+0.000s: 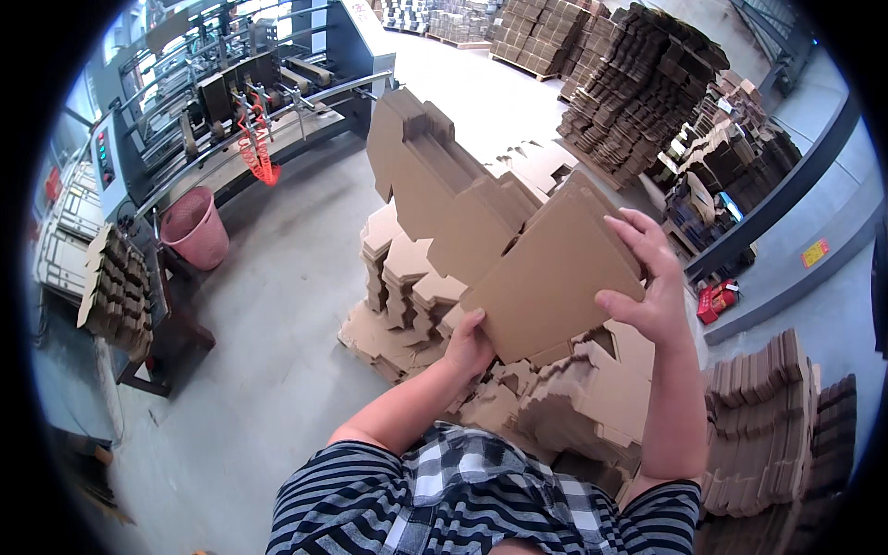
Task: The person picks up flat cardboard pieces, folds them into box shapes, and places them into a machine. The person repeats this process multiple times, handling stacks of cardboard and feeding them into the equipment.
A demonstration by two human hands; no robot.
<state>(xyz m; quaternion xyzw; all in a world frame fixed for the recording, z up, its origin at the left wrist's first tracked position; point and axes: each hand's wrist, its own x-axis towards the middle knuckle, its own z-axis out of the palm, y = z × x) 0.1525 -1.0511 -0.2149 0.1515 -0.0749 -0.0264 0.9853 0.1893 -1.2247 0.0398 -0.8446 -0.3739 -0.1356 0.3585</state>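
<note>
1. Two hands on one bundle of flat die-cut cardboard blanks (518, 250), lifted clear above the heaped blanks on the floor (407, 296).
2. Left hand (470, 344) under the near edge, fingers clenched on it; right hand (647, 287) wrapped round the right edge, fingers clamped over the top.
3. Looks like mid-lift. Next probably calls for squaring the bundle, keeping both grips firm, watching the far end's sag.

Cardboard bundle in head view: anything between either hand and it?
Nothing visible. Both hands are already on the cardboard bundle: the left hand is at its lower near corner, and the right hand wraps its right edge. The bundle is lifted above the heaps of die-cut cardboard on the floor.
</note>
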